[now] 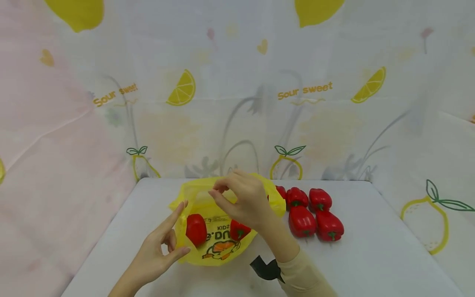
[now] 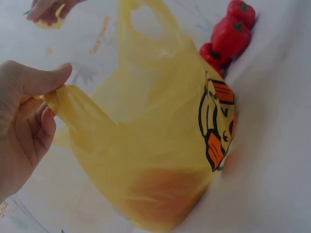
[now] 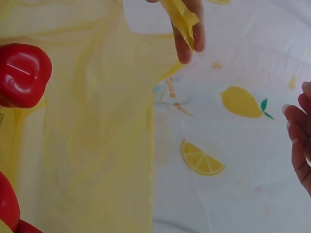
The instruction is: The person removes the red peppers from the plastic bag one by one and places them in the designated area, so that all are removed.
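Note:
A yellow plastic bag (image 1: 273, 197) with a printed cartoon stands open on the white table. In the left wrist view, my left hand (image 2: 24, 104) pinches one handle of this bag (image 2: 141, 126) between thumb and fingers. My right hand (image 1: 241, 196) hovers over the bag's mouth, fingers loosely bent and nothing visible in them. One red bell pepper (image 1: 196, 229) lies inside on the left, and another red bell pepper (image 1: 239, 231) lies on the right, partly hidden by the right wrist. The bag's second handle (image 2: 170, 22) stands up unheld.
To the bag's right, several red bell peppers (image 1: 302, 222) sit close together on the white table (image 1: 375, 251). A black strap end (image 1: 266, 268) sticks out from the right sleeve. Behind the table hangs a pale cloth (image 1: 230, 123) printed with lemons.

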{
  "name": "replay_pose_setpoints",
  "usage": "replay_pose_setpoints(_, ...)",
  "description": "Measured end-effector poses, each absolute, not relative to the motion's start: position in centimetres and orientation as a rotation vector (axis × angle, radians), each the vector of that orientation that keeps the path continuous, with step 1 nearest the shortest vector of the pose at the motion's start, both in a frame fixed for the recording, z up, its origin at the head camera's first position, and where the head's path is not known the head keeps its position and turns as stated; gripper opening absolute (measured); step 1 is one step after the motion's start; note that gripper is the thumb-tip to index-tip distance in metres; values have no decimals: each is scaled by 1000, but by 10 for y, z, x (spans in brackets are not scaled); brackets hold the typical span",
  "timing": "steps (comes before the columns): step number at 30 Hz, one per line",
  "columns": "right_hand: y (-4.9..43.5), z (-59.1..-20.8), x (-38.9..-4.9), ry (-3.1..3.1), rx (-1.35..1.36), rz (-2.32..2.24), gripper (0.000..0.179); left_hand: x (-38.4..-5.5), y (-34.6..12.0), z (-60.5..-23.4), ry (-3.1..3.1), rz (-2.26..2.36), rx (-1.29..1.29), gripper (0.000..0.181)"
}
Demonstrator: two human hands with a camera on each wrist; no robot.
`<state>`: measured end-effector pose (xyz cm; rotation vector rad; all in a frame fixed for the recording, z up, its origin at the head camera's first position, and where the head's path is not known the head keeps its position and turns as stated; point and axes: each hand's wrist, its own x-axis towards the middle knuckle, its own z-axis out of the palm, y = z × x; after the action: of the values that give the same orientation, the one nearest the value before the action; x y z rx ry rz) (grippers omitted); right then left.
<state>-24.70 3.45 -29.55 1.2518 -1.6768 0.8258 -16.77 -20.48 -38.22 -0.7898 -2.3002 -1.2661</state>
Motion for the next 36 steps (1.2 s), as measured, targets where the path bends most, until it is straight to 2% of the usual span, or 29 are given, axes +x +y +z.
replay_pose_setpoints(11, 12, -302, -261, -1746, 1279, 763, 8, -163, -207, -380, -2299, -1256, -774, 99)
replay_pose_setpoints(26, -14, -321, -280, -1638, 1212, 559, 18, -160, -209, -379, -2280, -1256, -789, 100)
replay_pose_setpoints(36, -24, -334, -286, -1685, 1316, 482, 20, -161, -209, -380, -2277, -1269, -813, 99)
